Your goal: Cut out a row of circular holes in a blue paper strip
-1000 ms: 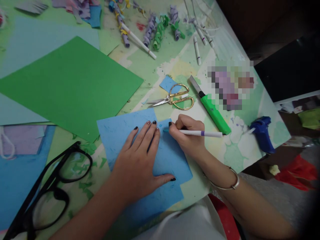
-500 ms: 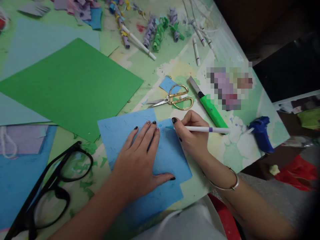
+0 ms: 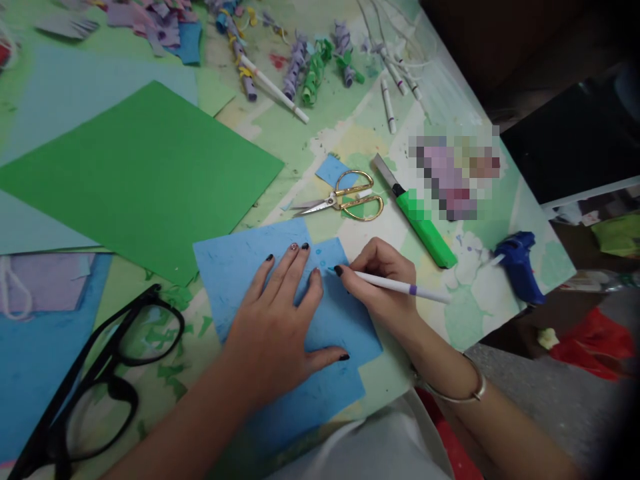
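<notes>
A sheet of blue paper [image 3: 340, 320] with notched corners lies on the table in front of me. My left hand [image 3: 277, 320] rests flat on it, fingers spread. In my right hand [image 3: 385, 280] is a white marker pen [image 3: 395, 283] with a purple band, pinched between thumb and fingers. Its blue tip touches or hovers just over the paper, close to my left index finger; I cannot tell which. Small blue ring marks [image 3: 320, 257] show near the tip. Beyond the paper lie gold-handled scissors [image 3: 345, 200] and a green utility knife [image 3: 420, 223] with its blade out.
Green paper [image 3: 150, 173] covers light blue sheets at the left. Black-framed glasses [image 3: 100, 380] lie at the front left. A blue glue gun [image 3: 523, 267] sits by the right edge. Curled paper rolls [image 3: 315, 73], several markers [image 3: 389, 107] and paper scraps [image 3: 150, 23] lie at the back.
My right hand has shifted the pen tip slightly down and left on the blue paper, and the pen's back end has dropped. A ring mark shows where the tip was. My left index finger has bent.
</notes>
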Tool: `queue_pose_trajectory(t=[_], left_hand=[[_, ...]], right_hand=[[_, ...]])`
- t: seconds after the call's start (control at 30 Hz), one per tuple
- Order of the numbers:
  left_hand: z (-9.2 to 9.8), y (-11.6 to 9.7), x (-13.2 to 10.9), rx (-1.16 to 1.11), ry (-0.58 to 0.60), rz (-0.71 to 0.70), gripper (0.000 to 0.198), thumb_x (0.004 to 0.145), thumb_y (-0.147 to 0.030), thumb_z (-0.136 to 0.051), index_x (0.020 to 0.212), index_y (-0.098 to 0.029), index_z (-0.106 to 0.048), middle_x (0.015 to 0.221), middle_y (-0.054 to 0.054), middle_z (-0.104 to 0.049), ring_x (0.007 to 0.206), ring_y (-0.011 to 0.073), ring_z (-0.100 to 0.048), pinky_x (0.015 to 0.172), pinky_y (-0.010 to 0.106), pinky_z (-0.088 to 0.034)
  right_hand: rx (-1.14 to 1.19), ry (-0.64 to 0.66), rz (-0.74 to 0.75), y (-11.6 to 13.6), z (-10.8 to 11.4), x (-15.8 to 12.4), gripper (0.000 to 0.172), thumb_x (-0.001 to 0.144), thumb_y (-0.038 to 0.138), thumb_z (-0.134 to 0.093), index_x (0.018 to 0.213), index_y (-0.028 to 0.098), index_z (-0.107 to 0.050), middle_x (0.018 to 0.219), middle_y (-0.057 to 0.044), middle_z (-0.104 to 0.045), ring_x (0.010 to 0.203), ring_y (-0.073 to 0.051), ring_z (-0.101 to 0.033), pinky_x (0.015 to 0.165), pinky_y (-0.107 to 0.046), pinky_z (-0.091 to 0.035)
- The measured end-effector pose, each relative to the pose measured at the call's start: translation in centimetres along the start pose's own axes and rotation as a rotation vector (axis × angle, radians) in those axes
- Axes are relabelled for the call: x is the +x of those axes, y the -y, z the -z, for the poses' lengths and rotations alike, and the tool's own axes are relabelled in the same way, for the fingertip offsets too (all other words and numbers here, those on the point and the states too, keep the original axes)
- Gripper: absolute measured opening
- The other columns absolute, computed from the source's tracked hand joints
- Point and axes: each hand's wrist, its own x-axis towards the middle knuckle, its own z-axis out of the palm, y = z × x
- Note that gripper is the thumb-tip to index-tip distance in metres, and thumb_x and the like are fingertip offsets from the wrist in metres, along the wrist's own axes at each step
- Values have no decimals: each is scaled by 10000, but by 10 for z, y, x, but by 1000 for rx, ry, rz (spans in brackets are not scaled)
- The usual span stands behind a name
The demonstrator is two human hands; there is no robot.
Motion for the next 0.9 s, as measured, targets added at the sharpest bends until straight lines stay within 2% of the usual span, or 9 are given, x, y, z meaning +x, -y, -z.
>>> queue_pose_trajectory(t=[0.2,0.9], left_hand=[[-1,1,-1,-6,4,-5,867,681,-682,-661,1252,-34,-578,1463,311,-386,1391,421,-332,1110,600,-307],[-1,1,-1,-15,15,1,881,685,-693,-645,1272,-42,-558,1478,302,-369,1403,412,-313,1119,596,-289]], right_hand=[[-132,-3,168,-3,-1,3,373,792,98,-613,557,172,-334,520,79,-334,490,-46,-313,481,-195,-290],[-192,-5,193,-3,-2,3,379,790,123,-620,557,184,-327,504,78,-333,473,-52,-321,471,-205,-297]])
